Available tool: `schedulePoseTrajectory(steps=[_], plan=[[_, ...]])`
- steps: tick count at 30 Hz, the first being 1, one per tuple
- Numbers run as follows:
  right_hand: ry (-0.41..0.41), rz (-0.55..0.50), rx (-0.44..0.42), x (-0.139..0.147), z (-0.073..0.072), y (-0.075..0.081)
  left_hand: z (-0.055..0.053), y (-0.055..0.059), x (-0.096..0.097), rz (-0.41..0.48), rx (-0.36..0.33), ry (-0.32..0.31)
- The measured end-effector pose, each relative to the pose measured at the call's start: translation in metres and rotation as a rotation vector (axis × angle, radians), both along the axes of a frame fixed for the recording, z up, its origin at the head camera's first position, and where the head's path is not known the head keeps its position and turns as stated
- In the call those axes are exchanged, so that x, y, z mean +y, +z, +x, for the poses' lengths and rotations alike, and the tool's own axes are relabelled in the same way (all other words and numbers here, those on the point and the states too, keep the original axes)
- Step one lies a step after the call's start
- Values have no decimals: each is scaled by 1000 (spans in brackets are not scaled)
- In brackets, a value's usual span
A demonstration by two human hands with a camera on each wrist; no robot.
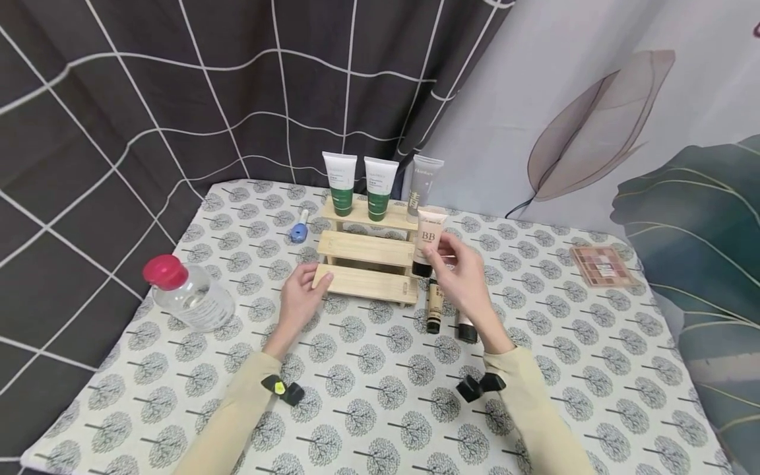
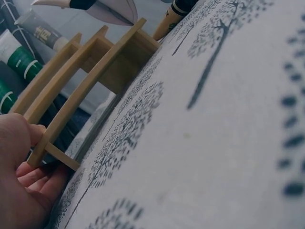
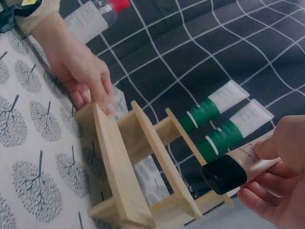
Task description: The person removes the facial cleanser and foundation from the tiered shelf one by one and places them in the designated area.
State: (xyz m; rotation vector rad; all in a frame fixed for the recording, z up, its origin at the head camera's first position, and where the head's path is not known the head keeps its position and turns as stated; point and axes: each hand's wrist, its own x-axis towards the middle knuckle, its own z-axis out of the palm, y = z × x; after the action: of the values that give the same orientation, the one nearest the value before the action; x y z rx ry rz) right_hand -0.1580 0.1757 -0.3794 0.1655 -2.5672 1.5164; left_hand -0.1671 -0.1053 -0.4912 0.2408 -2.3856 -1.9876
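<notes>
A three-step wooden rack stands on the patterned cloth. My left hand grips the left end of its lowest step, thumb on top and fingers beneath, as the left wrist view also shows. In my right hand I hold a pink BB cream tube, black cap down, in front of the rack's right end. On the top step stand two white-and-green tubes and a grey tube. Below my right hand lie a gold tube with a black cap and another black-capped tube, partly hidden.
At the left stands a clear bottle with a red cap. A small blue bottle with a white top lies left of the rack. Far to the right is an eyeshadow palette. A dark checked curtain hangs behind.
</notes>
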Motion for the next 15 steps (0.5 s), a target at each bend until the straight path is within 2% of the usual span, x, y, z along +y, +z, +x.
schedulePoseTrajectory(steps=[15], plan=[[-86, 69, -50, 43, 24, -15, -1, -2, 0, 8, -9, -2]])
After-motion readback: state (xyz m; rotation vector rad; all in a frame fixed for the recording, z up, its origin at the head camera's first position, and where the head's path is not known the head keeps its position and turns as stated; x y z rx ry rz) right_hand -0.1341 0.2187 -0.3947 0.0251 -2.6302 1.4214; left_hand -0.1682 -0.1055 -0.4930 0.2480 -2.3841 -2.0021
